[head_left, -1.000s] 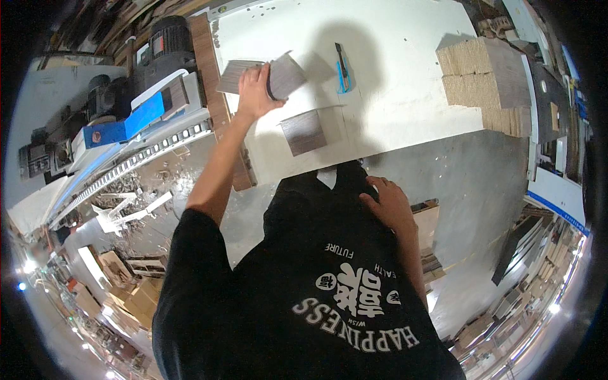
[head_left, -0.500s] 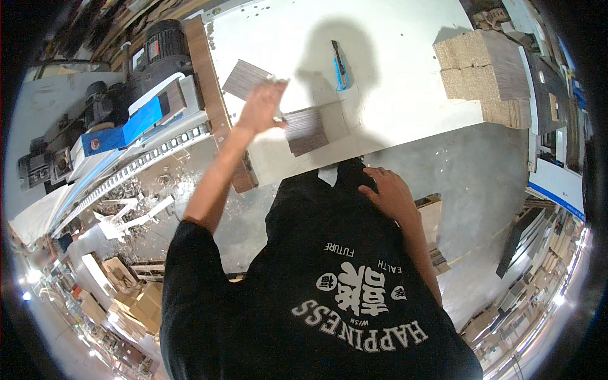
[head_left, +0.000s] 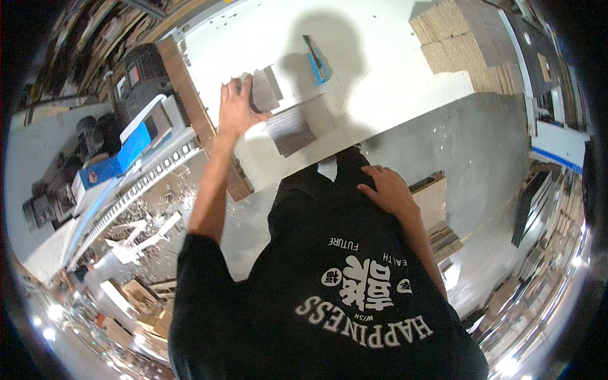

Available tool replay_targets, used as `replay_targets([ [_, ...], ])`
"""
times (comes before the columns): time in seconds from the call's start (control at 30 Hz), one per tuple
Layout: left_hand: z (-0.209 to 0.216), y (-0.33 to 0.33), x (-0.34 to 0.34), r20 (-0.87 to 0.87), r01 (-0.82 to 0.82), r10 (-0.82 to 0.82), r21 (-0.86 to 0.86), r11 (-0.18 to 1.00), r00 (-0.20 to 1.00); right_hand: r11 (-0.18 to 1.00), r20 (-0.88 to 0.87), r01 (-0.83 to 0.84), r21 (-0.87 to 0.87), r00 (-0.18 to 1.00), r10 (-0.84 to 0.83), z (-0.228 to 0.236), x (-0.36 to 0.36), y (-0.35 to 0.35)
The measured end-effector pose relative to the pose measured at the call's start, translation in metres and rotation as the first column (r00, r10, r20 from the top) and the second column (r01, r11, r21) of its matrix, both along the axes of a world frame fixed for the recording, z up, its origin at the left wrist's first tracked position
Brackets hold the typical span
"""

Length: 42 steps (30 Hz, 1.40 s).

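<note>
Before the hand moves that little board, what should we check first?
1. Left hand on the small board: ok.
2. Firm grip on it: cannot tell.
3. Right hand off the white table, on the black shirt: ok.
4. Blue knife lies apart from the fingers: ok.
5. Second board flat near the table edge: ok.
6. Knife blade tucked in: cannot tell.

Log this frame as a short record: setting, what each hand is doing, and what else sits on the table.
Setting: workshop, white table seen from above
Left hand: on a small grey panel lying on the table
Right hand: resting against the black shirt, holding nothing
Near left hand: second grey panel; blue utility knife
Far right of table: stack of cardboard pieces
Left table edge: wooden strip
</note>
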State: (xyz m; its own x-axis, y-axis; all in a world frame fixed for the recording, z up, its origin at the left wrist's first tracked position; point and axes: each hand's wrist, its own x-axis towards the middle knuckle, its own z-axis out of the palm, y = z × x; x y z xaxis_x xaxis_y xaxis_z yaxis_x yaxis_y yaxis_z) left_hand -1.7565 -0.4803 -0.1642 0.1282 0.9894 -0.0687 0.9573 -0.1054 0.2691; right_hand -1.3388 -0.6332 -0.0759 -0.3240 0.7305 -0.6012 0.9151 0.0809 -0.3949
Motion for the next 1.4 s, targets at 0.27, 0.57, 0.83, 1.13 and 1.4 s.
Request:
replay_targets([
  [0.27,-0.029,-0.091,0.103,0.125,-0.13,0.134,-0.041,0.991,0.983,0.999,-0.02,-0.001,0.033,1.0,0.002,-0.002,-0.003,0.007],
  [0.57,-0.032,-0.084,0.081,-0.029,0.067,-0.076,-0.255,0.965,0.997,0.998,0.018,-0.067,-0.007,0.998,0.068,-0.001,-0.013,0.031],
  [0.83,-0.027,-0.085,0.079,-0.027,0.067,-0.084,-0.389,0.919,0.996,0.999,-0.068,-0.034,0.016,0.997,0.035,-0.005,-0.008,0.031],
  [1.13,0.022,-0.005,-0.141,-0.487,-0.311,0.157,-0.252,0.916,0.859,0.997,-0.095,-0.04,0.063,0.994,0.045,-0.009,0.004,0.031],
  [1.4,0.014,0.017,-0.256,-0.568,-0.143,-0.154,-0.443,0.885,0.808,0.996,-0.077,-0.018,0.083,0.997,0.024,-0.008,0.009,0.033],
])
